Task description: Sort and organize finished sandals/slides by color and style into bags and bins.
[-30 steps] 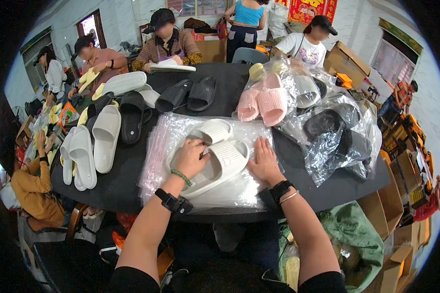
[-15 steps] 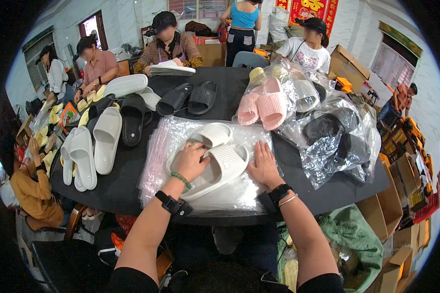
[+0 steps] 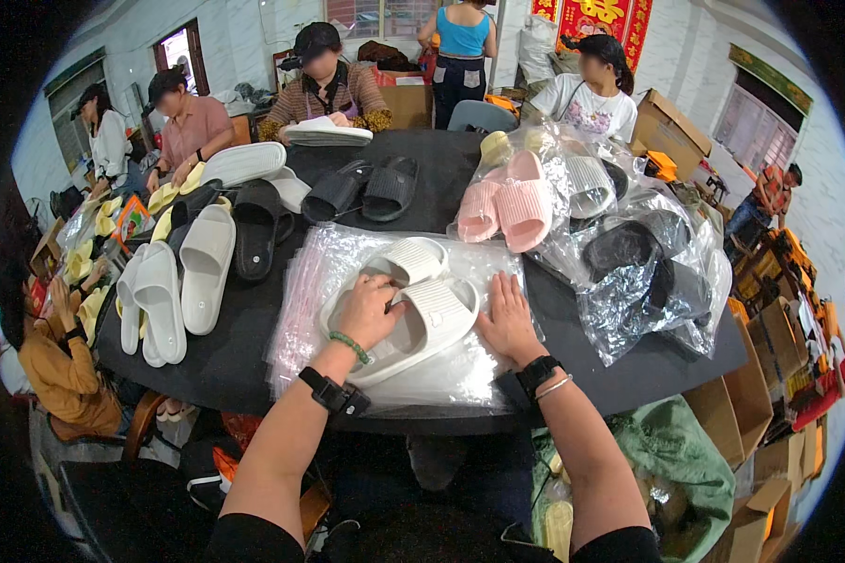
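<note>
A pair of white ribbed slide slippers (image 3: 434, 317) lies on a stack of clear plastic bags (image 3: 300, 324) in front of me. My left hand (image 3: 368, 314) is closed on the pair, its bent fingers and thumb reaching in at the inner sides of the two slippers. Part of that grip is hidden. To the right of the slippers, my right hand (image 3: 509, 317) lies flat on the bags with its fingers stretched out, close to the toe end but holding nothing.
Grey-white slippers (image 3: 207, 272) and black slippers (image 3: 390, 188) stand left and beyond on the black table (image 3: 282, 366). Pink slippers (image 3: 524, 202) and bagged black ones (image 3: 620, 249) pile up at right. Several co-workers sit around; a green sack (image 3: 676, 469) and cardboard boxes (image 3: 737, 394) are below right.
Both my hands and the white slippers stay in place. Across the table, a co-worker's white slipper has shifted slightly, and the person in pink at the left has moved their hands a little.
</note>
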The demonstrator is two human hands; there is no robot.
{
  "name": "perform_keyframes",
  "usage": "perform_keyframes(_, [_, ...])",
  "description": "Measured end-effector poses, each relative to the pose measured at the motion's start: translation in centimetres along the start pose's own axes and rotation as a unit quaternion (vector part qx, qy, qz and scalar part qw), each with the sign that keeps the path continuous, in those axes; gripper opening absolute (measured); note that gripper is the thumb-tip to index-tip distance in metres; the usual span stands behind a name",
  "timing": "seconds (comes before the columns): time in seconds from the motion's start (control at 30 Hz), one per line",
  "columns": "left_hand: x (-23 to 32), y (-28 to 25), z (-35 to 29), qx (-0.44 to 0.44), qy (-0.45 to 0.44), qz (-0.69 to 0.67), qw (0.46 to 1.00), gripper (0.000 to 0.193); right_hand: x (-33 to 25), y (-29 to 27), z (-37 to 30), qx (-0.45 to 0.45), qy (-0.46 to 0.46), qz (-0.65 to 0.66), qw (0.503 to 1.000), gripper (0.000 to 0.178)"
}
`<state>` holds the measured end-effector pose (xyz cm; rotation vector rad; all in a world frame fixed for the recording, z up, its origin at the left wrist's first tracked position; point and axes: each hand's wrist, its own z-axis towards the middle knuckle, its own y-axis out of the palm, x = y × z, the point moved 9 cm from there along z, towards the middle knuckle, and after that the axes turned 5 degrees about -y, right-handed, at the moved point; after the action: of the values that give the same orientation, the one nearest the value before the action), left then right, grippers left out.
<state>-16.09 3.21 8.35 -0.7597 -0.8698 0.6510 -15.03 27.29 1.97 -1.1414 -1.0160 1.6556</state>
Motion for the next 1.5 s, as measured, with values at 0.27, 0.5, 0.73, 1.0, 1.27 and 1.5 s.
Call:
perform_keyframes(0.27, [-0.3, 0.5, 0.4, 0.018, 0.015, 0.0, 1.0, 0.021, 0.5, -0.6, -0.2, 0.041, 0.003, -0.009, 0.999, 0.076])
perform_keyframes(0.5, [-0.8, 0.5, 0.4, 0.027, 0.023, -0.002, 0.999, 0.02, -2.4, -3.4, -2.6, 0.061, -0.063, -0.074, 0.993, 0.08])
perform_keyframes(0.73, [-0.5, 0.3, 0.3, 0.007, 0.009, -0.002, 1.0, 0.02, -3.5, -2.2, -7.0, -0.025, -0.081, -0.013, 0.996, 0.084])
perform_keyframes(1.0, [-0.3, 0.4, 0.2, 0.01, 0.012, -0.006, 1.0, 0.018, -3.3, -2.1, -7.1, -0.021, -0.074, -0.008, 0.997, 0.083])
perform_keyframes(1.27, [-1.4, -0.2, 1.3, -0.002, 0.001, 0.029, 1.0, 0.018, -3.2, -2.1, -7.1, -0.019, -0.071, -0.003, 0.997, 0.085])
perform_keyframes(1.5, [-7.6, -3.8, 0.8, 0.071, -0.04, 0.109, 0.991, 0.022, -3.4, -2.3, -7.3, 0.002, -0.077, 0.008, 0.997, 0.084])
